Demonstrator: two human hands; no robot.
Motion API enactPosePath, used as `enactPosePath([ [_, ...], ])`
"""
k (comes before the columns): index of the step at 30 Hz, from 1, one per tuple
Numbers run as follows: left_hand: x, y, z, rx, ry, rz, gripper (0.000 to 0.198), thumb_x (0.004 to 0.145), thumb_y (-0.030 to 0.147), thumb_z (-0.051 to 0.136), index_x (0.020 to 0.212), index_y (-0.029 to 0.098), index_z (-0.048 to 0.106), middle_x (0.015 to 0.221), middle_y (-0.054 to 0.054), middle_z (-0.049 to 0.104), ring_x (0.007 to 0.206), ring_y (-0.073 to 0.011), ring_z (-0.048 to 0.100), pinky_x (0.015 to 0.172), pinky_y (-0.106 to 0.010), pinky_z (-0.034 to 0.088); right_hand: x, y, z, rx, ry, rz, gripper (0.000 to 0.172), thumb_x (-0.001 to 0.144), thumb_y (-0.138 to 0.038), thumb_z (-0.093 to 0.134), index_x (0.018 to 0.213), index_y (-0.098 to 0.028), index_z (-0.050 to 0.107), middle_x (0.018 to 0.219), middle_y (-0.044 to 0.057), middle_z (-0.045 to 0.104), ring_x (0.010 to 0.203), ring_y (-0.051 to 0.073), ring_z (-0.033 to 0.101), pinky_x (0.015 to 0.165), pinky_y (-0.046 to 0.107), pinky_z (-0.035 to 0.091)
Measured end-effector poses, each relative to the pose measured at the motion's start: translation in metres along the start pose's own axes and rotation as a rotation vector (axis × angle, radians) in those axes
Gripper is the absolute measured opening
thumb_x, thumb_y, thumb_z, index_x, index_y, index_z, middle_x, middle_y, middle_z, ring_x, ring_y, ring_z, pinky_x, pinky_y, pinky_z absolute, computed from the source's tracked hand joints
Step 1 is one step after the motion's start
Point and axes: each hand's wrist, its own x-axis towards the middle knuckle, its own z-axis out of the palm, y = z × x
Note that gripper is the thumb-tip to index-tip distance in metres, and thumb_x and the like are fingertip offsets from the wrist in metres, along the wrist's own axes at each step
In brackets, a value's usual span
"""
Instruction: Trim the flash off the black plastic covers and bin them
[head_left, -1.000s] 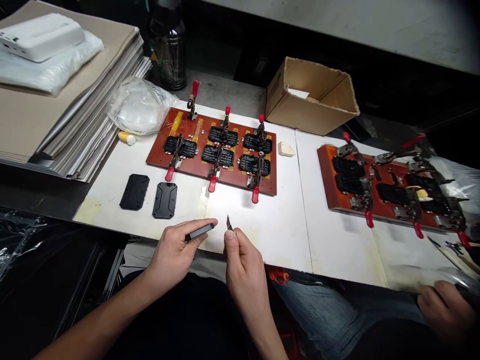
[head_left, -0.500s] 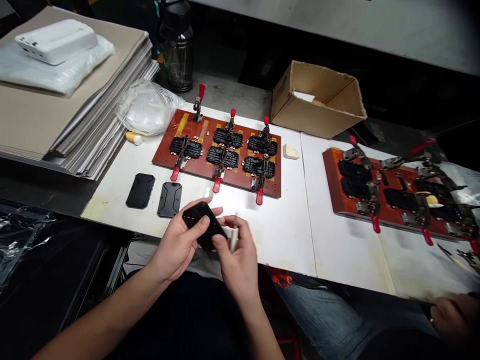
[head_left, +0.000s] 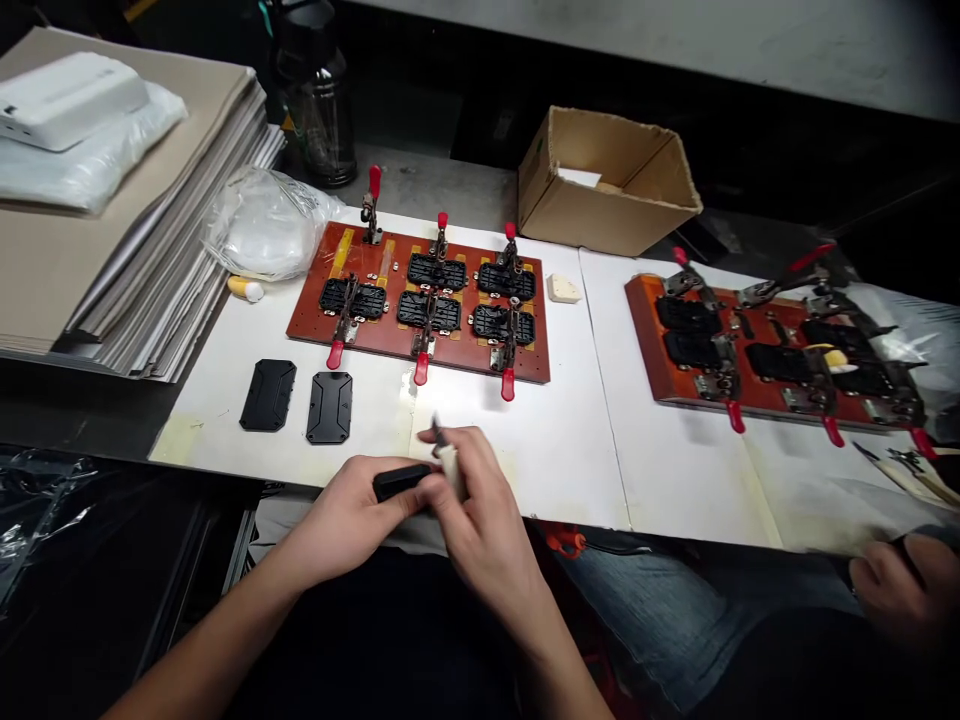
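Observation:
My left hand (head_left: 349, 515) is closed on a black plastic cover (head_left: 401, 481), held nearly edge-on above the table's front edge. My right hand (head_left: 480, 500) grips a small white-handled knife (head_left: 448, 462), its dark blade-like tip pointing up and away. The right thumb also touches the near end of the cover. Two similar black covers, a left one (head_left: 268, 395) and a right one (head_left: 329, 407), lie flat on the white table sheet. Behind them is a reddish-brown fixture board (head_left: 465, 345) with red-handled clamps and several black ribbed parts; its back-left spot holds no part.
At left, a stack of cardboard sheets (head_left: 202, 190) carries a white device (head_left: 71, 100). A plastic bag (head_left: 259, 225), dark bottle (head_left: 322, 120) and cardboard box (head_left: 615, 210) stand behind. A second clamp board (head_left: 645, 340) is at right, near another person's hand (head_left: 900, 590).
The cover has been tilted from showing its broad face to nearly edge-on. The right hand has turned the knife so that its dark tip now shows. The camera view has shifted slightly.

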Motion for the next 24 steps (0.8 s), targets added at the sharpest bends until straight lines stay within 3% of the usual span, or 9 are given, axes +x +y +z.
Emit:
enactPosePath([
  [2, 0.001, -0.004, 0.002, 0.016, 0.179, 0.031, 0.028, 0.092, 0.029, 0.059, 0.115, 0.023, 0.072, 0.115, -0.002, 0.074, 0.111, -0.0209, 0.067, 0.101, -0.032, 0.05, -0.006, 0.0, 0.007, 0.004, 0.09, 0.089, 0.021, 0.105, -0.034, 0.039, 0.111, -0.023, 0.055, 0.094, -0.001, 0.06, 0.083, 0.012, 0.056, 0.074, 0.022, 0.041],
  [4, 0.002, -0.006, 0.002, 0.075, 0.272, 0.064, 0.033, 0.09, 0.022, 0.058, 0.121, 0.026, 0.07, 0.125, -0.001, 0.071, 0.119, -0.0196, 0.063, 0.108, -0.032, 0.046, -0.012, 0.001, 0.016, -0.005, 0.0, 0.149, 0.028, 0.106, -0.038, 0.034, 0.092, -0.022, 0.053, 0.075, -0.004, 0.053, 0.065, 0.011, 0.048, 0.061, 0.023, 0.035],
  [6, 0.001, -0.007, 0.0, 0.114, 0.264, 0.091, 0.042, 0.086, 0.011, 0.055, 0.123, 0.026, 0.07, 0.127, 0.0, 0.07, 0.119, -0.0184, 0.063, 0.106, -0.03, 0.047, -0.017, 0.001, 0.026, -0.036, -0.13, 0.16, 0.032, 0.105, -0.041, 0.035, 0.084, -0.022, 0.05, 0.069, -0.005, 0.051, 0.059, 0.011, 0.044, 0.057, 0.024, 0.03],
  [8, 0.001, -0.007, -0.001, 0.129, 0.243, 0.106, 0.053, 0.079, 0.003, 0.053, 0.125, 0.026, 0.068, 0.127, 0.0, 0.069, 0.119, -0.0175, 0.063, 0.105, -0.028, 0.049, -0.019, 0.0, 0.034, -0.074, -0.173, 0.156, 0.033, 0.105, -0.042, 0.034, 0.086, -0.022, 0.051, 0.071, -0.004, 0.054, 0.06, 0.012, 0.044, 0.058, 0.025, 0.028],
  [12, 0.001, -0.01, -0.001, 0.123, 0.22, 0.106, 0.062, 0.073, -0.002, 0.05, 0.126, 0.025, 0.068, 0.128, 0.001, 0.069, 0.119, -0.0168, 0.063, 0.105, -0.028, 0.048, -0.019, -0.001, 0.039, -0.135, -0.184, 0.158, 0.034, 0.105, -0.043, 0.031, 0.093, -0.022, 0.055, 0.075, -0.002, 0.06, 0.06, 0.013, 0.049, 0.059, 0.025, 0.028],
  [24, 0.002, -0.014, 0.002, 0.118, 0.236, 0.129, 0.053, 0.075, -0.001, 0.05, 0.118, 0.024, 0.071, 0.121, 0.0, 0.072, 0.114, -0.0167, 0.065, 0.103, -0.028, 0.051, -0.017, 0.001, 0.039, -0.194, -0.159, 0.156, 0.036, 0.105, -0.044, 0.031, 0.094, -0.022, 0.058, 0.07, -0.002, 0.06, 0.055, 0.013, 0.047, 0.056, 0.026, 0.026],
])
